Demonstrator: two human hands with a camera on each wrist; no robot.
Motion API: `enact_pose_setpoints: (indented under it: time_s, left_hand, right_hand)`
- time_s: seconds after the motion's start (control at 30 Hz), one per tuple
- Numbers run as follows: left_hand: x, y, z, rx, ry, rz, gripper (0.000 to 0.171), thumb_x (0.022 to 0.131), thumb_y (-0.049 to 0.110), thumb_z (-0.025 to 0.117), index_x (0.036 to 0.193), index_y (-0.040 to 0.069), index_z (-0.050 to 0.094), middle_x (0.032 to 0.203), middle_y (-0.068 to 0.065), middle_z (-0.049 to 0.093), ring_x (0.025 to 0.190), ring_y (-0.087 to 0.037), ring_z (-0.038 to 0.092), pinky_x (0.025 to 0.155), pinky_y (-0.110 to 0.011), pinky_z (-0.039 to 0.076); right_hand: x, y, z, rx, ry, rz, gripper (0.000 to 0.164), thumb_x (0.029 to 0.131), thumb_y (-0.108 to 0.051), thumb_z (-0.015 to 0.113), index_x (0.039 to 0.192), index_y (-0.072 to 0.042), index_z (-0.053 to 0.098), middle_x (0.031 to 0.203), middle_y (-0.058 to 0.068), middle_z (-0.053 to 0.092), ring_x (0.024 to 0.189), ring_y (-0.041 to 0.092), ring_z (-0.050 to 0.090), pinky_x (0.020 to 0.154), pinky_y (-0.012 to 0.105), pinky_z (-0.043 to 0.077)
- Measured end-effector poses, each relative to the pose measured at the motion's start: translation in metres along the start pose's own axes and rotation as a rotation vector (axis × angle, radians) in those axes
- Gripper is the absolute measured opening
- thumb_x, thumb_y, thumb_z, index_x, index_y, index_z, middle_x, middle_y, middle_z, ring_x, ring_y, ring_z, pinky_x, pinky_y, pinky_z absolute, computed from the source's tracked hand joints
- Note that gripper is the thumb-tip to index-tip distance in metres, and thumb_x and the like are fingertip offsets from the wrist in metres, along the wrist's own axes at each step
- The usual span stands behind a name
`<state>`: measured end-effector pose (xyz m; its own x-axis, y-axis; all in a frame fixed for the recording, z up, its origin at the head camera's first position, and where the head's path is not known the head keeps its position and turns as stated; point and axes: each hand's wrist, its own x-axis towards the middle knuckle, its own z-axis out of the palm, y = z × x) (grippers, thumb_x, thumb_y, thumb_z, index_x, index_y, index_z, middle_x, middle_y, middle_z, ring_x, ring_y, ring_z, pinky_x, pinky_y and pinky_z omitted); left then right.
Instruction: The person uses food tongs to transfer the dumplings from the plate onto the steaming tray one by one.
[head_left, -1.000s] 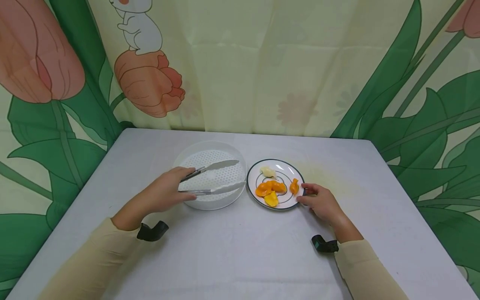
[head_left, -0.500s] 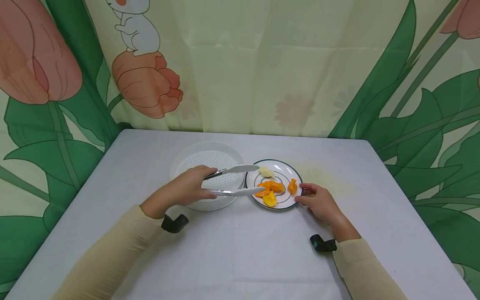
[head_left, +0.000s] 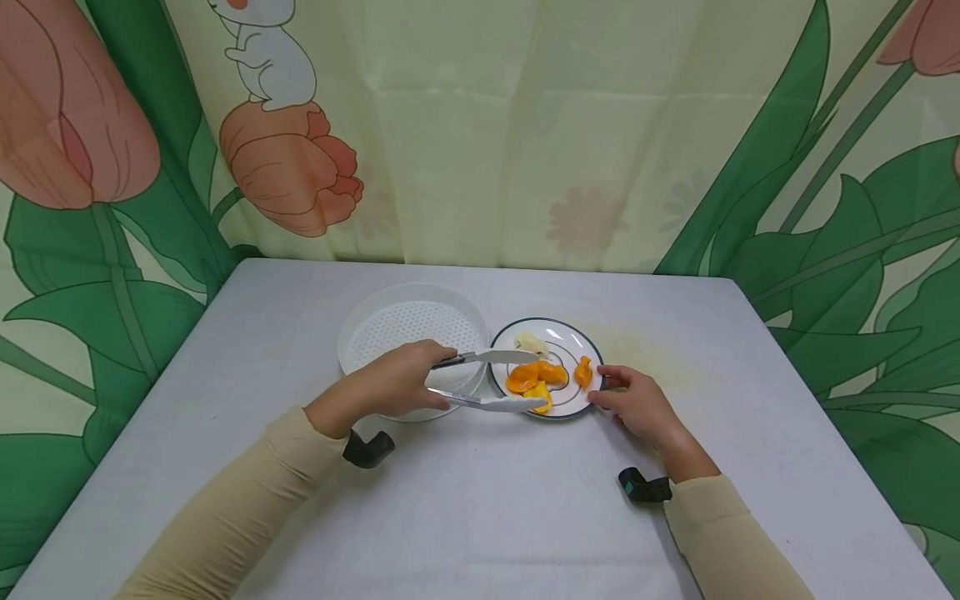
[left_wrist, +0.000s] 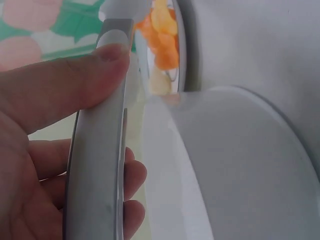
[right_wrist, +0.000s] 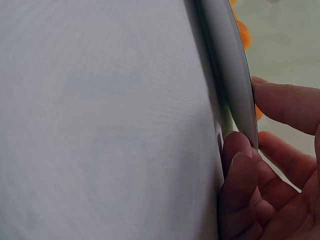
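My left hand (head_left: 401, 379) holds a pair of tongs with pale tips (head_left: 498, 404), thumb on one metal arm (left_wrist: 100, 160) and fingers on the far side. The two arms stand apart, their tips over the left part of a white plate (head_left: 572, 342) with a dark rim. On that plate lie orange pieces (head_left: 555, 373), a yellow piece (head_left: 537, 393), a pale piece (head_left: 529, 342) and a separate small orange piece (head_left: 582, 372). Nothing is visibly caught between the tips. At the plate's right rim my right hand (head_left: 637, 406) pinches the edge, some fingertips beneath it.
A round white perforated tray (head_left: 390, 321) stands left of the plate, close beside it and partly behind my left hand. White cloth (head_left: 555, 508) covers the table. Behind its far edge hangs a curtain (head_left: 450, 167) printed with flowers.
My left hand has carried the spread tongs rightward, from above the perforated tray to over the plate's left part. My right hand keeps its place at the plate's rim.
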<state>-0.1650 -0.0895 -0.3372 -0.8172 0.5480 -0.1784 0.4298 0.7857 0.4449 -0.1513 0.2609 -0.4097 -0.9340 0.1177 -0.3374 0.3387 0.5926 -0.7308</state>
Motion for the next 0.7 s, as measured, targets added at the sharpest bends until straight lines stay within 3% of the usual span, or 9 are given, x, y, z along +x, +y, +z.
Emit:
enact_pose_setpoints:
  time_s: [0.37, 0.7]
  left_hand:
    - [0.004, 0.013, 0.01, 0.01, -0.05, -0.032, 0.075, 0.081, 0.026, 0.086, 0.145, 0.006, 0.052, 0.138, -0.01, 0.056, 0.117, -0.023, 0.055, 0.098, -0.042, 0.047]
    - [0.007, 0.019, 0.016, 0.084, -0.035, -0.04, 0.073, 0.081, 0.028, 0.086, 0.142, 0.006, 0.055, 0.135, -0.009, 0.058, 0.112, -0.022, 0.057, 0.094, -0.039, 0.049]
  right_hand:
    - [-0.002, -0.002, -0.001, -0.006, 0.005, 0.003, 0.066, 0.092, -0.027, 0.074, 0.147, -0.006, 0.047, 0.131, 0.02, 0.052, 0.092, 0.027, 0.052, 0.072, 0.027, 0.049]
    - [-0.001, 0.0, 0.0, -0.004, 0.011, -0.004, 0.065, 0.092, -0.027, 0.074, 0.147, -0.006, 0.047, 0.134, 0.021, 0.051, 0.093, 0.028, 0.053, 0.074, 0.027, 0.049]
